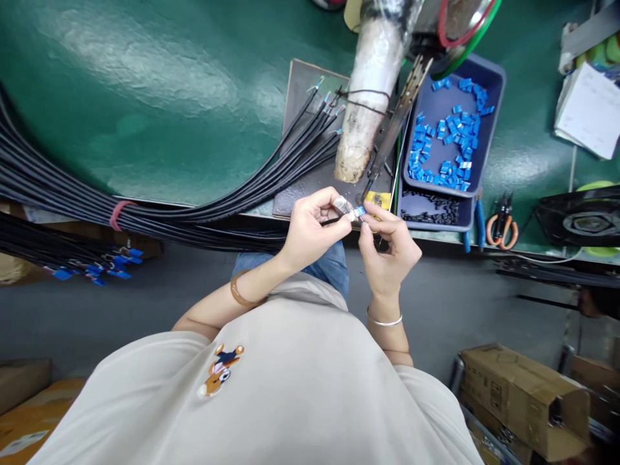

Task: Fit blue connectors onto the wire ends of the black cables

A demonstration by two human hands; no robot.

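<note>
Blue connector (360,211) lies between left fingers (341,228), closed on black cable (331,221), and right fingers (380,212) pinching it; carton (520,387) print is unreadable.

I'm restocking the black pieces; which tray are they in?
The lower tray, partly covered, holds black pieces; the upper tray holds blue pieces.

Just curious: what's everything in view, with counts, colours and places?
Smooth workbench: one, green, top.
Long cables: many, black, left to centre.
Small plastic connectors: dozens, blue, upper tray, lower left.
Rectangular plastic trays: two, grey-blue, right of centre.
Wrapped tube: one, whitish, top centre.
Plastic-handled tools: two, orange and blue, right bench edge.
Paper stack: one, white, upper right.
Cardboard boxes: several, brown, lower corners.
Left hand, right hand: two, bare, centre, pinching a blue piece.
</note>
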